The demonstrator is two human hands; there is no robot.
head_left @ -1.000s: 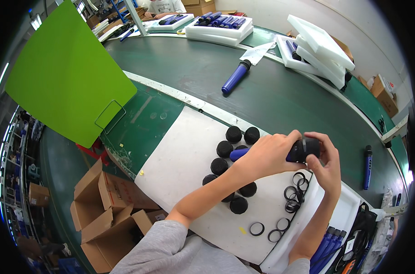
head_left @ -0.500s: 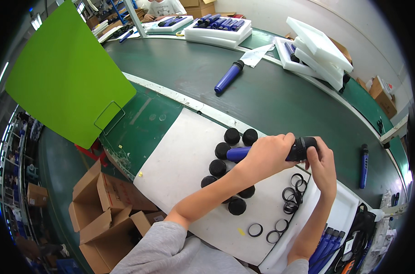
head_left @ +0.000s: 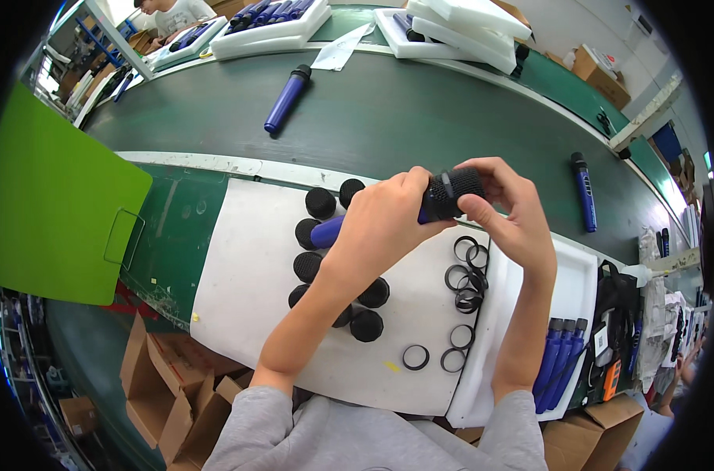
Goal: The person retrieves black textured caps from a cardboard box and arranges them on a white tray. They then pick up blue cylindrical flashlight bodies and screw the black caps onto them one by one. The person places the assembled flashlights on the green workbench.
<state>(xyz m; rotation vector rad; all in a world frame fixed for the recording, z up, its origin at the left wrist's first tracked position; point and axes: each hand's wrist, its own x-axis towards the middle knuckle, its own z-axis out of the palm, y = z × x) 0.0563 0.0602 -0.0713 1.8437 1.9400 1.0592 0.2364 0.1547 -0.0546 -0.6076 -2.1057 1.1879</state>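
A blue microphone (head_left: 326, 233) is held level above the white board (head_left: 247, 259). My left hand (head_left: 384, 220) is wrapped round its blue body, hiding the middle of it. At the right end sits the black mesh microphone head (head_left: 457, 192), with a raised band round it. My right hand (head_left: 518, 220) grips this end, thumb on the near side and fingers curled over the far side, partly hidden. Under and beside my left forearm several loose black mesh heads (head_left: 366, 325) stand on the board. Several black rings (head_left: 416, 357) lie at the board's right side.
A white foam tray (head_left: 506, 334) with blue microphone bodies (head_left: 557, 361) adjoins the board. Beyond runs a green conveyor belt (head_left: 420, 110) bearing two blue microphones (head_left: 288, 98). Left are a green panel (head_left: 58, 204) and open cartons (head_left: 160, 385). A person (head_left: 176, 16) sits far left.
The view has turned to the right, so the board and belt sit further left. My right fingers have shifted from over the mesh head's end, leaving more of the mesh visible.
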